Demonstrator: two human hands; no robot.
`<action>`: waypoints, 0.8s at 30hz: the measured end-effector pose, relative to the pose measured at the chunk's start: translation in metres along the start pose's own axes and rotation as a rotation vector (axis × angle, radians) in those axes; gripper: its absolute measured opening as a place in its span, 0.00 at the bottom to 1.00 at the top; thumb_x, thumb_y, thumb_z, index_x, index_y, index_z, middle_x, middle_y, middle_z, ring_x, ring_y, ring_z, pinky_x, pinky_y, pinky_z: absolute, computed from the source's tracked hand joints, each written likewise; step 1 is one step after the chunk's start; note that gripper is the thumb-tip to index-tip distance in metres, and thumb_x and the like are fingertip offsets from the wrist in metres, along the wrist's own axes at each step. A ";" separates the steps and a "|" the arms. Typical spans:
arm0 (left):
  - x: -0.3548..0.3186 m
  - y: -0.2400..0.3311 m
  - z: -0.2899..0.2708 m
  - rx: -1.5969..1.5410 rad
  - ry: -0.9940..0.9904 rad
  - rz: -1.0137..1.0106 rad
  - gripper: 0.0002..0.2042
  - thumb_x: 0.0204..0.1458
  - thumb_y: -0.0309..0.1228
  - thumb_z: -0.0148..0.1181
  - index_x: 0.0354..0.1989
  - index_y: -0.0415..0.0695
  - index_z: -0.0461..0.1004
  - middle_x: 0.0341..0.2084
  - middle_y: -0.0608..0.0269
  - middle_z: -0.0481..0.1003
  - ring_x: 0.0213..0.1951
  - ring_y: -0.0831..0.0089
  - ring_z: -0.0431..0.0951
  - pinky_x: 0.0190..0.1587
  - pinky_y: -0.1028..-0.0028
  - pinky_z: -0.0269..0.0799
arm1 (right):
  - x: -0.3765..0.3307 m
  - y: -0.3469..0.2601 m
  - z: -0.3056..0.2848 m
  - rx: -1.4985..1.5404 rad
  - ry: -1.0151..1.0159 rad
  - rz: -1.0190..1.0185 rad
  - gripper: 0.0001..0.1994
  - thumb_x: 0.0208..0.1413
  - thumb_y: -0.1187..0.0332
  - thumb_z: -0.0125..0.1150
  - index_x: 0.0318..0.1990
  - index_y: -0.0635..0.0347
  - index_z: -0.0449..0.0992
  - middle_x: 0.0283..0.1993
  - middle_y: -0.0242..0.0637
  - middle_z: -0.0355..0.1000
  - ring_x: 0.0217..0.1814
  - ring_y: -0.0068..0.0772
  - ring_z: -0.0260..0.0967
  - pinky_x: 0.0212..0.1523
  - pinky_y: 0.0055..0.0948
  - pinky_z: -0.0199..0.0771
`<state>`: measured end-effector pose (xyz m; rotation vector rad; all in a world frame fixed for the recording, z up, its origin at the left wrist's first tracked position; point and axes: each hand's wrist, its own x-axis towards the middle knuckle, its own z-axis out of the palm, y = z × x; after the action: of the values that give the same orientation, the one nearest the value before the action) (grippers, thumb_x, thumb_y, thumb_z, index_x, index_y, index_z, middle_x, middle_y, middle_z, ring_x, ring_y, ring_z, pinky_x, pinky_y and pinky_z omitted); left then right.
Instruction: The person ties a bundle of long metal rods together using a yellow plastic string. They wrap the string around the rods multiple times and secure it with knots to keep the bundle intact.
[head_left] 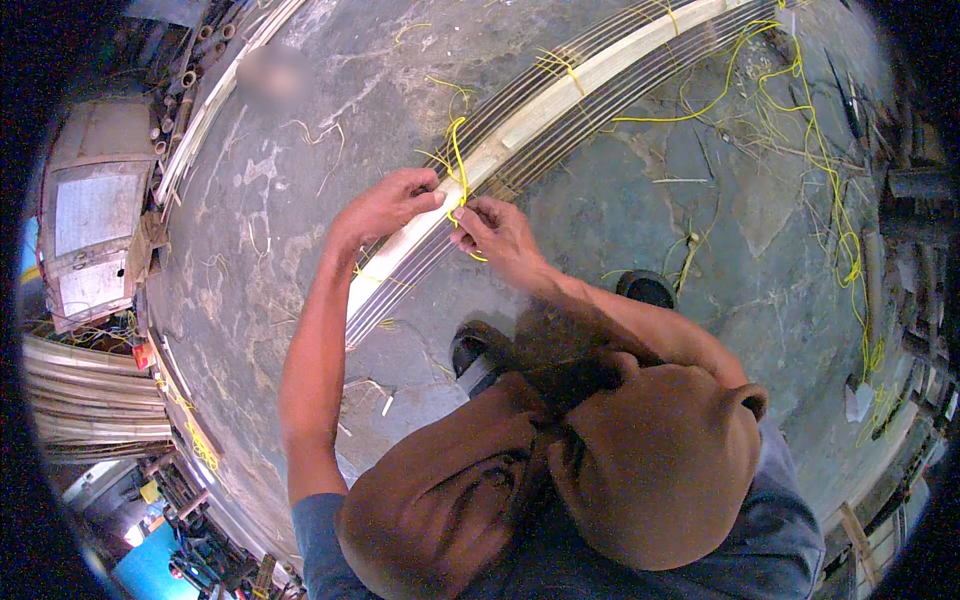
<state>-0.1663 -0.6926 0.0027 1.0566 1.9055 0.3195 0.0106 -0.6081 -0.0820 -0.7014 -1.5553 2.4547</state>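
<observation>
Left arm stretching well forward, wrist turned inward, and there's the left hand, fingers curled, thumb pointing across! Right arm slants in from a bent elbow, the right hand pinching thumb against index finger. 2 hands, just beside each other, knuckles uppermost!

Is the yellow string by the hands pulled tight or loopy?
Loopy: the yellow string curves slackly over the pale strip, down to the right hand. Knotted? I cannot tell.
</observation>
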 end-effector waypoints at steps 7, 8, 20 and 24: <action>0.002 -0.009 0.001 -0.030 0.010 0.055 0.16 0.57 0.41 0.54 0.42 0.39 0.72 0.36 0.62 0.73 0.41 0.74 0.69 0.46 0.70 0.66 | 0.004 -0.001 0.002 -0.074 -0.004 -0.005 0.14 0.60 0.62 0.53 0.40 0.66 0.73 0.28 0.32 0.72 0.26 0.17 0.65 0.24 0.18 0.65; 0.002 -0.009 0.001 -0.032 0.019 0.060 0.16 0.57 0.41 0.54 0.42 0.39 0.72 0.36 0.62 0.73 0.41 0.74 0.69 0.46 0.71 0.67 | 0.004 -0.001 0.003 -0.059 -0.002 0.003 0.14 0.60 0.62 0.53 0.40 0.66 0.73 0.28 0.32 0.72 0.26 0.17 0.65 0.24 0.18 0.65; 0.002 -0.011 0.008 -0.045 0.057 0.073 0.15 0.57 0.40 0.53 0.41 0.39 0.71 0.35 0.63 0.72 0.40 0.74 0.69 0.45 0.69 0.66 | 0.011 0.004 0.005 0.063 0.029 0.020 0.14 0.58 0.62 0.57 0.37 0.67 0.71 0.24 0.31 0.69 0.22 0.18 0.63 0.21 0.19 0.63; 0.003 -0.015 0.008 -0.006 0.052 0.081 0.14 0.57 0.40 0.53 0.39 0.39 0.70 0.33 0.64 0.71 0.38 0.74 0.67 0.43 0.69 0.66 | 0.013 0.016 0.001 0.103 0.071 0.018 0.13 0.57 0.62 0.58 0.35 0.66 0.70 0.24 0.31 0.68 0.23 0.18 0.63 0.22 0.19 0.63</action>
<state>-0.1683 -0.7001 -0.0125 1.1331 1.9103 0.4018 0.0009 -0.6120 -0.1000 -0.7793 -1.3925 2.4732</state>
